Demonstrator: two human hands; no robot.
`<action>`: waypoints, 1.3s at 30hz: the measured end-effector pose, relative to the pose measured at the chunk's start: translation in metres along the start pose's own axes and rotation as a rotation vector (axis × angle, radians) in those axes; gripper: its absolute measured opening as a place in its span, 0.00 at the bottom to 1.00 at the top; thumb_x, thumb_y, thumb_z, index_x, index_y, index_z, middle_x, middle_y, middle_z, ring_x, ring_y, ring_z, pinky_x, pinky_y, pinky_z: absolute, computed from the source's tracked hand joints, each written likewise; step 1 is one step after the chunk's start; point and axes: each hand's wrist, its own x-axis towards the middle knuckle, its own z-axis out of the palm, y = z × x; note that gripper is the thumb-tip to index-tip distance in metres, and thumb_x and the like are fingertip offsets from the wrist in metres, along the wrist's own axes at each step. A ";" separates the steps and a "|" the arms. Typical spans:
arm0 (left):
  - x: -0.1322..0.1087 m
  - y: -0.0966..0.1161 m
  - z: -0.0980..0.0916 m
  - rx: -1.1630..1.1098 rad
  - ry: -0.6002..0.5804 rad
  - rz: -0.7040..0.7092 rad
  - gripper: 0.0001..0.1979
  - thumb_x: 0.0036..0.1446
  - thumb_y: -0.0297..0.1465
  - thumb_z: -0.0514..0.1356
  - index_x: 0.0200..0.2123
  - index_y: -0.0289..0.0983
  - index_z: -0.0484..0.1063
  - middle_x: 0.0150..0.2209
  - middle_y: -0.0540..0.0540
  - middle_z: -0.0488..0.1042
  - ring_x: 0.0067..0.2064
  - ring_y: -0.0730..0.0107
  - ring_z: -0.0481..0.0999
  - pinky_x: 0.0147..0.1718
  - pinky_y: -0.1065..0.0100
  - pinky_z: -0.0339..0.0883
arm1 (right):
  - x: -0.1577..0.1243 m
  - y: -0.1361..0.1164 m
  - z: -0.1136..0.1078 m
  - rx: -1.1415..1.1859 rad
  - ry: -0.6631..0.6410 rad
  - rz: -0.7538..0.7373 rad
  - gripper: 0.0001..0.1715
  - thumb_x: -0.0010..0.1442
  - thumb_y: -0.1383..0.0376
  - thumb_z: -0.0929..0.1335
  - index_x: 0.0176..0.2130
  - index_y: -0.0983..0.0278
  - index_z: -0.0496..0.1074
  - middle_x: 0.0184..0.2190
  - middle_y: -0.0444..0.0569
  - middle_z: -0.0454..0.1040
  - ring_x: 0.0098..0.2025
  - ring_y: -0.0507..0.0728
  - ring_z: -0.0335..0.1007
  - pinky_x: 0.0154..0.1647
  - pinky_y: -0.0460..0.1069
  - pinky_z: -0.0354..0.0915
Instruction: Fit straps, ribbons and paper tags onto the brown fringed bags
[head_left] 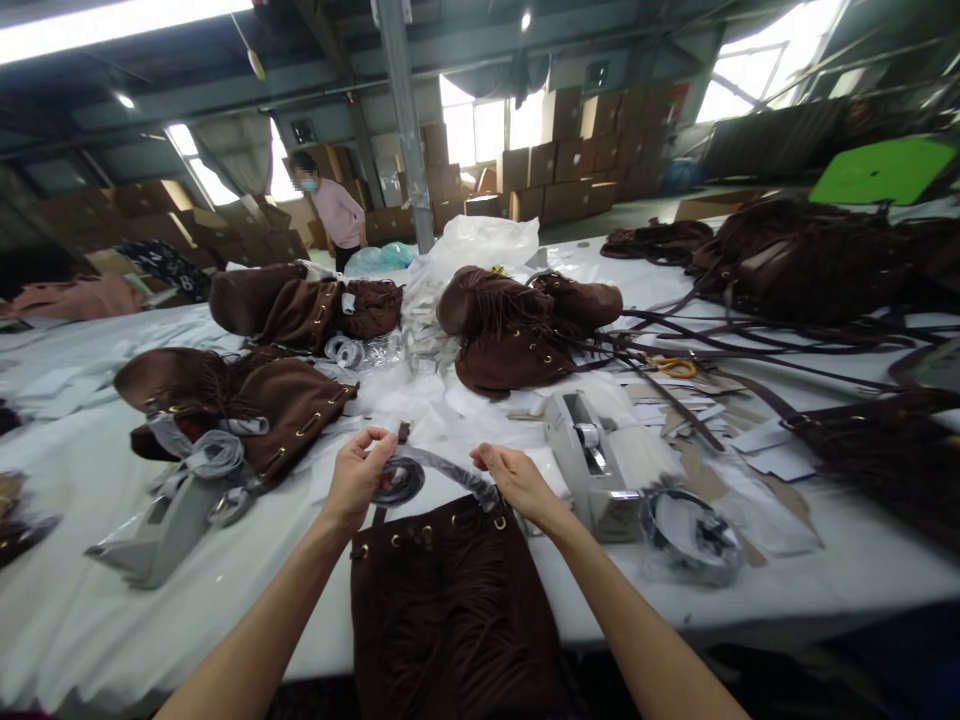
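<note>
A brown suede fringed bag [450,610] lies at the table's near edge, right in front of me. My left hand [358,476] is closed on a coiled strap wrapped in clear film [401,482] above the bag's mouth. My right hand [514,478] pinches the other end of that wrapped strap near the bag's eyelets. The strap arches between both hands.
A grey tape dispenser [592,455] stands just right of my right hand, another [161,525] at the left. Several brown bags [247,400] [517,325], loose straps, yellow scissors [675,367] and paper scraps cover the white table [90,600]. A person in pink [337,212] stands far back.
</note>
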 end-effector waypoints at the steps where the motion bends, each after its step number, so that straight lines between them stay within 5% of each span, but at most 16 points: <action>1: 0.000 -0.001 0.000 0.005 0.000 -0.002 0.18 0.46 0.43 0.67 0.30 0.38 0.64 0.16 0.57 0.66 0.13 0.82 0.59 0.11 0.80 0.53 | -0.002 0.005 0.006 -0.040 -0.024 -0.009 0.33 0.63 0.44 0.56 0.30 0.65 0.74 0.26 0.48 0.74 0.31 0.55 0.70 0.32 0.47 0.63; 5: 0.001 -0.007 0.004 0.006 0.021 -0.023 0.19 0.46 0.44 0.67 0.31 0.38 0.64 0.16 0.57 0.66 0.13 0.81 0.59 0.11 0.80 0.53 | -0.008 0.021 0.027 -0.118 -0.001 0.016 0.33 0.64 0.48 0.54 0.18 0.64 0.64 0.15 0.42 0.61 0.21 0.51 0.59 0.22 0.45 0.52; 8: 0.000 -0.014 0.008 0.000 0.017 -0.033 0.19 0.46 0.44 0.66 0.31 0.38 0.63 0.16 0.57 0.66 0.13 0.81 0.59 0.11 0.80 0.52 | -0.007 0.020 0.033 -0.161 0.062 0.019 0.32 0.65 0.51 0.54 0.19 0.64 0.64 0.16 0.44 0.62 0.22 0.53 0.60 0.25 0.47 0.54; 11: -0.002 -0.017 0.010 0.027 -0.017 -0.027 0.19 0.47 0.44 0.66 0.32 0.38 0.63 0.15 0.57 0.65 0.13 0.81 0.57 0.12 0.80 0.51 | -0.004 0.001 0.029 -0.173 0.110 -0.067 0.28 0.67 0.52 0.55 0.32 0.65 0.72 0.30 0.50 0.72 0.34 0.55 0.67 0.37 0.48 0.60; 14: -0.004 -0.014 0.011 0.060 -0.087 -0.028 0.19 0.48 0.44 0.66 0.34 0.38 0.64 0.15 0.57 0.64 0.13 0.81 0.57 0.12 0.80 0.51 | -0.001 -0.023 0.030 -0.184 0.037 -0.274 0.28 0.67 0.49 0.54 0.48 0.64 0.69 0.44 0.54 0.72 0.46 0.56 0.67 0.46 0.48 0.60; 16: -0.006 -0.011 0.013 0.036 -0.111 -0.033 0.19 0.48 0.44 0.66 0.34 0.38 0.64 0.15 0.57 0.64 0.14 0.81 0.58 0.12 0.80 0.51 | -0.001 -0.033 0.037 -0.259 -0.064 -0.319 0.29 0.64 0.45 0.56 0.47 0.64 0.68 0.41 0.53 0.73 0.42 0.57 0.69 0.42 0.48 0.62; 19: -0.010 -0.010 0.018 -0.128 -0.044 -0.062 0.21 0.46 0.45 0.67 0.33 0.38 0.63 0.16 0.58 0.64 0.13 0.81 0.58 0.11 0.79 0.50 | 0.000 -0.034 0.050 -0.365 -0.140 -0.200 0.30 0.60 0.41 0.59 0.39 0.63 0.70 0.27 0.49 0.73 0.31 0.57 0.71 0.31 0.46 0.60; 25: -0.016 -0.026 0.032 -0.392 0.082 -0.169 0.26 0.47 0.54 0.62 0.35 0.38 0.63 0.16 0.58 0.62 0.14 0.81 0.56 0.13 0.79 0.48 | -0.004 -0.019 0.055 -0.202 -0.110 -0.207 0.30 0.64 0.42 0.54 0.36 0.63 0.67 0.27 0.47 0.74 0.28 0.54 0.71 0.28 0.44 0.57; 27: -0.015 -0.027 0.029 -0.255 0.024 -0.146 0.29 0.49 0.56 0.58 0.41 0.36 0.65 0.17 0.56 0.65 0.16 0.79 0.59 0.15 0.77 0.52 | -0.007 -0.013 0.054 -0.294 -0.062 -0.199 0.30 0.65 0.44 0.53 0.35 0.64 0.66 0.24 0.47 0.73 0.26 0.54 0.71 0.25 0.44 0.55; 30: -0.012 -0.018 0.014 0.165 -0.261 -0.072 0.29 0.51 0.50 0.60 0.48 0.34 0.67 0.28 0.48 0.73 0.27 0.71 0.71 0.27 0.71 0.63 | -0.011 -0.001 0.059 -0.516 -0.012 -0.233 0.28 0.67 0.48 0.53 0.37 0.65 0.66 0.24 0.49 0.74 0.25 0.56 0.72 0.24 0.46 0.52; 33: -0.013 -0.007 -0.005 0.591 -0.539 -0.014 0.17 0.49 0.38 0.64 0.41 0.36 0.71 0.35 0.47 0.75 0.37 0.65 0.72 0.36 0.70 0.63 | -0.012 0.010 0.070 -0.668 -0.071 -0.347 0.23 0.68 0.52 0.56 0.39 0.66 0.66 0.27 0.50 0.76 0.28 0.57 0.74 0.24 0.46 0.53; 39: -0.017 0.001 -0.025 0.914 -0.597 -0.001 0.08 0.51 0.36 0.61 0.31 0.38 0.66 0.27 0.51 0.70 0.32 0.65 0.69 0.28 0.72 0.56 | -0.014 0.015 0.083 -0.725 -0.117 -0.396 0.22 0.68 0.53 0.55 0.38 0.66 0.66 0.27 0.51 0.77 0.28 0.57 0.75 0.23 0.47 0.52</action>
